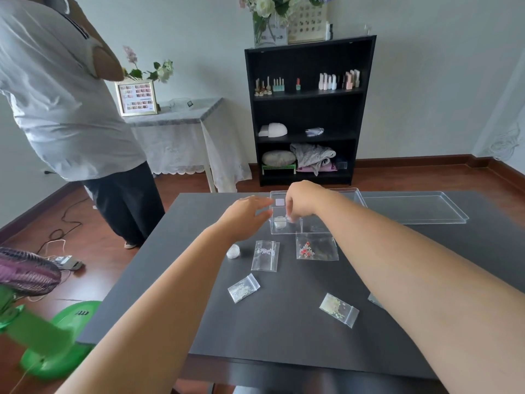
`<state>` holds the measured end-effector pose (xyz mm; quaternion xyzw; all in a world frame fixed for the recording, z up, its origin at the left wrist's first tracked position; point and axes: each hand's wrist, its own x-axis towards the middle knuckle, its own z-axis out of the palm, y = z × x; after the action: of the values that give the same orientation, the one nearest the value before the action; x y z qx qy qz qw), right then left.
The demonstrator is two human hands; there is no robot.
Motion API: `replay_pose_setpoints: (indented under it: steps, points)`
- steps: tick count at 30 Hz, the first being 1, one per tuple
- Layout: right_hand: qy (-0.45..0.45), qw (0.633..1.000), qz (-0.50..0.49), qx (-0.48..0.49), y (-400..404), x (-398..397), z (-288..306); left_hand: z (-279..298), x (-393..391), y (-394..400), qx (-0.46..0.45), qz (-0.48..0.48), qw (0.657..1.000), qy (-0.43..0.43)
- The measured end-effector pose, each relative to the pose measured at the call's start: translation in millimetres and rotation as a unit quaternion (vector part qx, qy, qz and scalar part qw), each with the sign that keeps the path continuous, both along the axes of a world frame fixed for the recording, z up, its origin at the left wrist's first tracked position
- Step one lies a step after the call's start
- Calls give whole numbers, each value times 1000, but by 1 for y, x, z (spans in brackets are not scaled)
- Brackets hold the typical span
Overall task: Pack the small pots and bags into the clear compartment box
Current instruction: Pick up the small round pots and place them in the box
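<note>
The clear compartment box (350,194) stands at the far middle of the dark table. My right hand (304,199) hovers over its front left compartment, fingertips down by a small round pot (280,222) inside; whether they touch it I cannot tell. My left hand (247,213) is flat and open just left of the box, holding nothing. Another small pot (233,251) sits on the table under my left wrist. Several small clear bags lie in front of the box: one with pale beads (265,255), one with red pieces (316,247), and two nearer me (243,288) (338,309).
The box's clear lid (412,207) lies to the right of the box. A person in a white shirt (65,109) stands left of the table. A green fan (42,331) stands at the near left. A black shelf (309,109) stands against the far wall.
</note>
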<state>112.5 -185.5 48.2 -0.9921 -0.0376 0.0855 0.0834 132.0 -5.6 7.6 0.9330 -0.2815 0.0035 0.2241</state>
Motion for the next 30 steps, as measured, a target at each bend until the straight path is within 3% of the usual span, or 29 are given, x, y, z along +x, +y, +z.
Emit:
replay_pose_setpoints:
  steps: [6, 11, 18, 25, 30]
  points:
    - [24, 998, 31, 43, -10, 3, -2, -12, -4, -1, -60, 5, 998, 26]
    - [36, 995, 33, 83, -15, 2, -1, -11, -2, -1, -58, 17, 998, 28]
    - [-105, 977, 5, 185, -38, -15, 6, -10, -11, 17, -90, 29, 995, 16]
    - [-183, 957, -43, 219, -86, -94, -7, -8, -26, 66, -3, 24, 999, 32]
    - [-146, 956, -110, 228, -119, -160, -33, -25, -57, 78, 18, 15, 999, 44]
